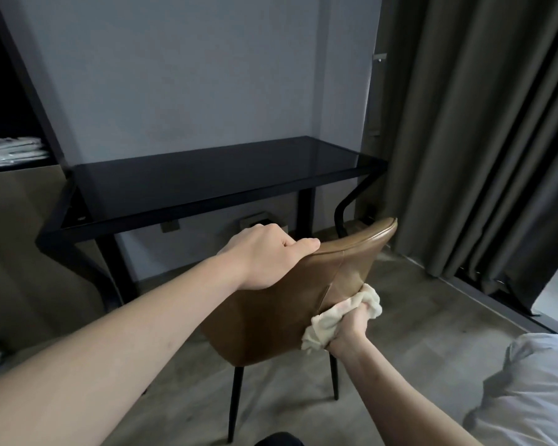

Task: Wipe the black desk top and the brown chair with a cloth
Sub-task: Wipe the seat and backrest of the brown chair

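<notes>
Desk top (pixel 213 175): bare black glass, open from the front edge to the grey wall (pixel 190 75) behind it.
Left of desk: a slanted black frame post (pixel 29 88) and a shelf with folded white items (pixel 12 151) close that side.
Right of desk: a dark curtain (pixel 480 140) hangs just beside the desk's end.
Chair (pixel 281 300): its back stands in front of the desk, blocking the low middle.
Floor (pixel 416 333): open between chair and curtain; white bedding (pixel 535 391) fills the lower right corner.

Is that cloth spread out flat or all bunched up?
Bunched up. The cream cloth is crumpled into a wad in the right hand, pressed against the back of the brown chair, with loose ends sticking out either side.
</notes>
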Motion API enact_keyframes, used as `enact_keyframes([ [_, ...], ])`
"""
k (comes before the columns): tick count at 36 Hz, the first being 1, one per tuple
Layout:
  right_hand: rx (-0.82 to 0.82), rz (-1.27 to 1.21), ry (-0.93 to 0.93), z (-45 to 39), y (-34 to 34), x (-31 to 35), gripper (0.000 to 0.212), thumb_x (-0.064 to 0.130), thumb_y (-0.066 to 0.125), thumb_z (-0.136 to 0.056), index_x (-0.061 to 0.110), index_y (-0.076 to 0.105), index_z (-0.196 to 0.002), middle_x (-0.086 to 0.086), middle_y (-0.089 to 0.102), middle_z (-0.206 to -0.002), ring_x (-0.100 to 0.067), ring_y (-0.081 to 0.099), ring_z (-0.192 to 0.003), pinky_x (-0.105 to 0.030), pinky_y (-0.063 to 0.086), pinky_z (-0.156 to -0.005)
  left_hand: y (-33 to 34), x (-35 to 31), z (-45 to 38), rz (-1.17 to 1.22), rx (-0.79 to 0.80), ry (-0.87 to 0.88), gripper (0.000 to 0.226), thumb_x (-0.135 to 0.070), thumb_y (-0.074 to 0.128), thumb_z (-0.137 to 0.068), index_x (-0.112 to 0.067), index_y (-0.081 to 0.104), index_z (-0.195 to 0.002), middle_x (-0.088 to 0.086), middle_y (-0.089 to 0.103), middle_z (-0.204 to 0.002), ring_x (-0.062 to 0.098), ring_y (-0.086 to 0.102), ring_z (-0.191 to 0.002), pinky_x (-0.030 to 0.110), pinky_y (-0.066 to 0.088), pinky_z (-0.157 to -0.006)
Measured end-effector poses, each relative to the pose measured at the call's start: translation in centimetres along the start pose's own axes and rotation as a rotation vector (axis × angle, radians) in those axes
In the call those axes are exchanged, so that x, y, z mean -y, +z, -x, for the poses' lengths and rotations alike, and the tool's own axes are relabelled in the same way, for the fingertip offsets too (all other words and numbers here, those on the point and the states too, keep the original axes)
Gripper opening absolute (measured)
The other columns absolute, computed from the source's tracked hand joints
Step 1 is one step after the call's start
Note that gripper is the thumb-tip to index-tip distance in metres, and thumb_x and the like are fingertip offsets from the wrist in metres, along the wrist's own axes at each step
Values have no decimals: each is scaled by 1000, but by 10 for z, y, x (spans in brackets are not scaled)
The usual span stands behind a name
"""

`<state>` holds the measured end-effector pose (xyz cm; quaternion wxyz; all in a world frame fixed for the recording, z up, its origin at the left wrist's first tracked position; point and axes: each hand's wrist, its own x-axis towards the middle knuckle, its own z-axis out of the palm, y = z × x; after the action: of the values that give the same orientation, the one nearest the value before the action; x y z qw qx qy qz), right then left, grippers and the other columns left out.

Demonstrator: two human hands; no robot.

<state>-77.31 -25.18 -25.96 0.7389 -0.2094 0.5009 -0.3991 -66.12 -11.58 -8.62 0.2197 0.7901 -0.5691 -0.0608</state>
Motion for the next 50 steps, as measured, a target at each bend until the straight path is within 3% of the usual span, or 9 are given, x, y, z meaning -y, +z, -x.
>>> enact_keyframes([
  [5, 51, -122, 14, 15, 8, 27, 62, 73, 47, -78, 31, 59, -122, -1, 66, -119, -26, 63, -103, -46, 47, -98, -2, -2, 3, -2, 0, -17, 72, -74, 37, -94, -15, 29, -53, -5, 33, -46, 15, 43, -48, 33, 37, -59],
  [14, 88, -32, -288, 107, 19, 87, 50, 58, 52, -97, 26, 54, -136, 8, 64, -109, -7, 62, -86, -27, 42, -63, -6, -9, 13, 29, -7, -34, 77, -73, 36, -96, -19, 35, -42, -9, 38, -39, 18, 52, -54, 33, 36, -60],
  [19, 74, 116, -628, 113, 21, 69, 56, 62, 51, -94, 35, 42, -142, 10, 61, -130, -13, 60, -117, -42, 47, -104, -5, -12, 16, 27, -5, -33, 70, -71, 35, -98, -43, 58, -38, -11, 50, -47, 17, 61, -65, 32, 40, -62],
  [22, 7, 117, -720, 93, 16, 48, 42, 60, 43, -99, 40, 42, -135, 11, 61, -131, -10, 58, -120, -39, 43, -109, -5, -11, 14, 22, -2, -31, 74, -70, 35, -98, -33, 56, -39, -10, 44, -37, 14, 53, -55, 32, 38, -61],
  [29, -125, 90, -251, 32, 11, 16, 52, 73, 43, -93, 36, 51, -129, 1, 63, -125, -26, 58, -112, -47, 41, -109, 1, -3, 4, -11, -33, -2, 69, -71, 34, -95, -15, 28, -55, -5, 31, -42, 15, 40, -46, 34, 40, -60],
  [37, -164, 32, 59, -3, 3, -19, 50, 53, 40, -104, 29, 41, -147, 1, 50, -139, -26, 44, -101, -41, 40, -75, 4, 3, -2, -28, -42, 18, 70, -71, 34, -96, -13, 31, -56, -5, 32, -42, 14, 39, -44, 36, 51, -68],
  [41, -133, -2, 116, -11, 2, -27, 43, 58, 44, -91, 30, 56, -121, 0, 58, -108, -34, 58, -94, -62, 50, -81, 4, 3, -1, -36, -48, 38, 72, -70, 35, -97, -15, 32, -51, -6, 34, -41, 13, 41, -43, 29, 40, -60],
  [44, -66, 5, 231, -7, -1, -17, 41, 57, 43, -70, 16, 47, -71, -3, 45, -62, -26, 53, -57, -48, 47, -64, 3, 1, 0, -42, -45, 28, 71, -70, 35, -97, -15, 31, -52, -6, 33, -41, 12, 41, -43, 29, 35, -59],
  [50, 112, -79, 62, 19, 8, 13, 52, 68, 48, -92, 19, 65, -98, 3, 67, -70, -15, 65, -79, -29, 51, -80, -1, -5, 7, -31, -38, 1, 69, -71, 34, -96, -15, 29, -56, -5, 33, -44, 17, 44, -49, 32, 35, -57],
])
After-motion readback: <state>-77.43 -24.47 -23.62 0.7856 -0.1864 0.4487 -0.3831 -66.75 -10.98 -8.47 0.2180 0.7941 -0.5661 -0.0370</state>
